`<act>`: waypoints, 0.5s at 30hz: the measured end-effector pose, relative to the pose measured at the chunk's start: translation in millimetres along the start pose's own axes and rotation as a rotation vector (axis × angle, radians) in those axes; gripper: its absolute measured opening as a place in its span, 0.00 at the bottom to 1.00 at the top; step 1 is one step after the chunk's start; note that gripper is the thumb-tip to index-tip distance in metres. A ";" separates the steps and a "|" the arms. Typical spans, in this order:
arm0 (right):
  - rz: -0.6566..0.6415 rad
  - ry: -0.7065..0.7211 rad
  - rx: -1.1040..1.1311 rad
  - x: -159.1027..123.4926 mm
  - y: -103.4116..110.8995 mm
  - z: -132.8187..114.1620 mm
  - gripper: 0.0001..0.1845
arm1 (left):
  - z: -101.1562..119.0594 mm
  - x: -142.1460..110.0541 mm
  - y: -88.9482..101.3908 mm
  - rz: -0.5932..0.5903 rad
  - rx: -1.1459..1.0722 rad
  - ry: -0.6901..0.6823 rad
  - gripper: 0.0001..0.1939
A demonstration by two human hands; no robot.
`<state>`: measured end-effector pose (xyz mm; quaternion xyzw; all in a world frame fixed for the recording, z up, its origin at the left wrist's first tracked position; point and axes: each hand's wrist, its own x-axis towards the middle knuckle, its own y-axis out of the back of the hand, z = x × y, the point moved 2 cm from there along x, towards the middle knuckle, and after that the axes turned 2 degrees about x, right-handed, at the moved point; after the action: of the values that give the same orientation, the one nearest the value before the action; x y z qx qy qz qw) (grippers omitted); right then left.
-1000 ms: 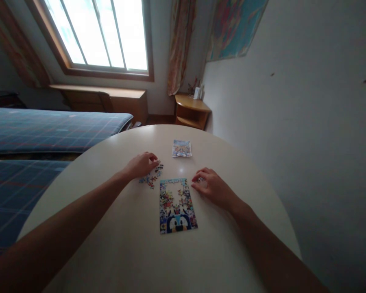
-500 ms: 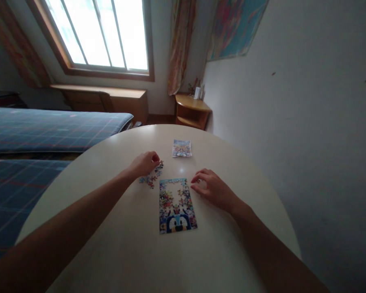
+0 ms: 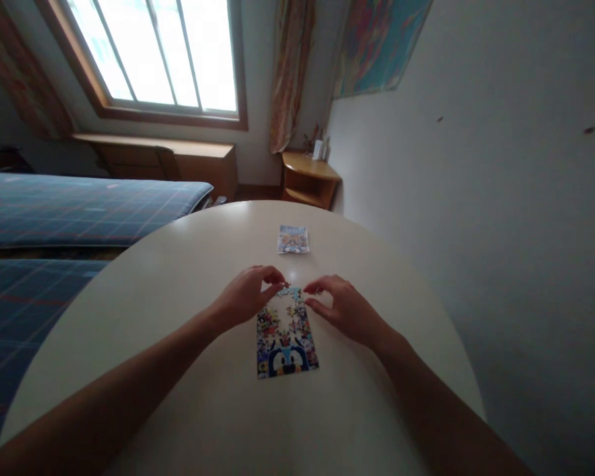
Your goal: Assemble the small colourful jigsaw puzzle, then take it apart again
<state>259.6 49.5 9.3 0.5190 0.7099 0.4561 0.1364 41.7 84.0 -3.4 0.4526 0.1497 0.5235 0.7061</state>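
Observation:
A jigsaw puzzle [image 3: 288,360] lies on the round table, its lower part filled with a blue dog's face and its upper middle showing bare table. My left hand [image 3: 250,293] is over the puzzle's upper left, thumb and forefinger pinching a small puzzle piece [image 3: 286,285] above the top edge. Beside the upper right edge rests my right hand [image 3: 344,305], fingers curved and apart, gripping nothing I can see. Something small shows under its fingers, too blurred to name. The loose pieces left of the puzzle are hidden behind my left hand.
A small printed picture sheet [image 3: 293,239] lies beyond the puzzle on the white table [image 3: 193,251]. A bed with a plaid mattress [image 3: 79,205] stands at the left, a white wall [image 3: 500,218] at the right. A wooden corner cabinet [image 3: 310,168] is behind the table.
My left hand has moved right from the loose pieces to the puzzle's top edge, carrying a puzzle piece. My right hand has barely moved. The view has shifted slightly.

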 end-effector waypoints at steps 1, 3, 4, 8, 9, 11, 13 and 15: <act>-0.003 0.006 0.016 -0.4 -0.9 -1.1 0.09 | 5.4 -4.6 -3.6 -0.001 -0.023 0.009 0.08; -0.024 0.027 0.042 -0.8 -3.1 -3.0 0.13 | 11.7 -11.2 -9.6 -0.024 -0.086 0.021 0.07; -0.038 0.038 0.049 -0.7 -4.2 -3.8 0.13 | 12.9 -13.3 -11.6 -0.033 -0.119 0.033 0.06; -0.058 0.052 0.049 -0.1 -6.4 -5.5 0.07 | 13.6 -17.6 -14.5 -0.062 -0.211 0.074 0.06; -0.055 0.053 0.045 0.0 -6.4 -5.6 0.06 | 13.9 -18.4 -14.8 -0.068 -0.216 0.081 0.06; -0.051 0.058 0.038 0.1 -6.1 -5.7 0.05 | 15.0 -20.1 -15.6 -0.071 -0.206 0.085 0.06; -0.062 0.063 0.035 0.2 -5.7 -5.7 0.04 | 15.8 -21.9 -16.6 -0.069 -0.181 0.073 0.07; -0.085 0.064 0.037 0.5 -5.5 -5.5 0.05 | 15.4 -23.9 -17.7 -0.059 -0.166 0.056 0.07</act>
<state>252.3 46.8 8.1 0.4759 0.7437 0.4531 0.1231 53.2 55.0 -15.3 0.3732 0.1391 0.5255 0.7518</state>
